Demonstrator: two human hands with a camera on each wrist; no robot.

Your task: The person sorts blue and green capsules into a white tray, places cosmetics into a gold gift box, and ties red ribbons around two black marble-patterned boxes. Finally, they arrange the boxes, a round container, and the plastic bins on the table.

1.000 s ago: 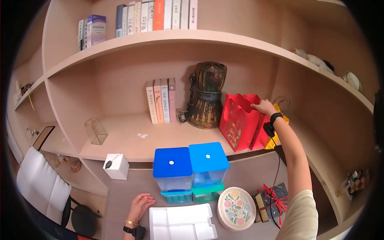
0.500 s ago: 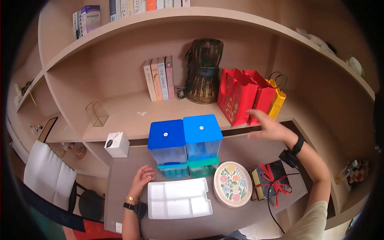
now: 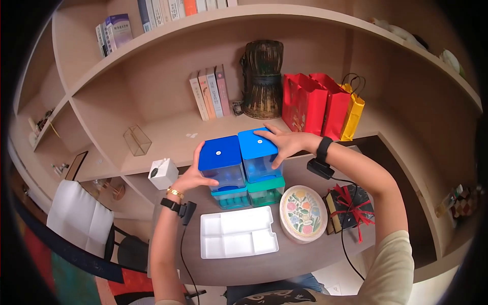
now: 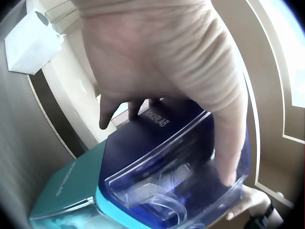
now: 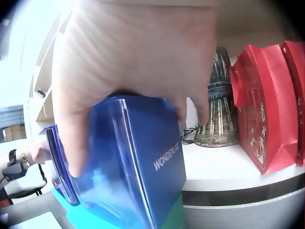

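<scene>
Two clear boxes with blue lids stand side by side, each on a teal-green box (image 3: 267, 192). My left hand (image 3: 189, 175) spans the left side of the dark blue box (image 3: 219, 154), thumb on its front and fingers at its far side; the left wrist view shows the thumb on the clear front of that box (image 4: 152, 138). Over the light blue box (image 3: 256, 147) my right hand (image 3: 287, 144) is spread, fingers on the lid and thumb by its right front. In the right wrist view the hand (image 5: 138, 57) straddles this box (image 5: 152, 148).
In front of the boxes lies a white divided tray (image 3: 238, 243). To its right are a round floral tin (image 3: 303, 213) and a black gift box with red ribbon (image 3: 358, 203). Red bags (image 3: 305, 104), a woven basket (image 3: 263, 84) and books (image 3: 211, 94) stand on the shelf behind.
My right hand has left the red bags and moved left onto the light blue box. My left hand has risen from the table beside the tray to the dark blue box.
</scene>
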